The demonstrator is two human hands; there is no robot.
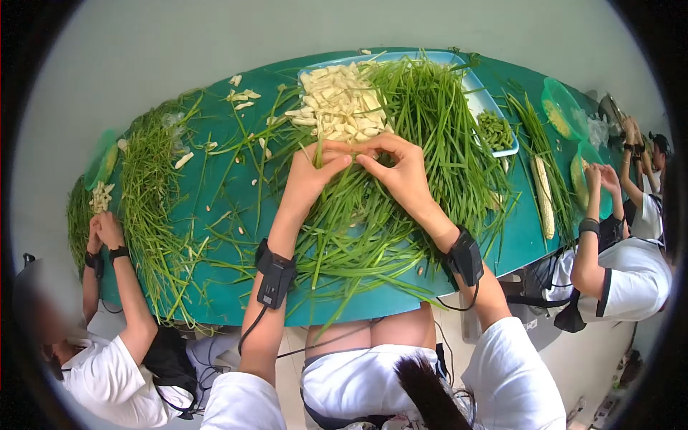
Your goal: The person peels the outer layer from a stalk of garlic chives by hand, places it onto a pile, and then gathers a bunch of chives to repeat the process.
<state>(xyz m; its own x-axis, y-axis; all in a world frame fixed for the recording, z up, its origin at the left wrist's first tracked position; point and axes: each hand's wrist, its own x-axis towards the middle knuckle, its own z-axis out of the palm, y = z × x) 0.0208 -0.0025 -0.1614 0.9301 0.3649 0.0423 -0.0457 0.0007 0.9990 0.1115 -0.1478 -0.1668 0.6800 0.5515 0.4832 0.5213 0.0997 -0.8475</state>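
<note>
Both of my hands meet over the middle of the green table, above loose long green stalks. My left hand has thumb and fingers pinched, with a thin green stalk by its fingers. My right hand is pinched too, its fingertips close to the left ones; what lies between them is too small to make out. Just beyond them is a heap of pale cut pieces on a blue-rimmed tray, beside a thick bunch of green stalks.
Short green pieces lie in the tray's right corner. An ear of corn and green bowls are at the right. More stalks lie at the left. One person works at the left, others at the right.
</note>
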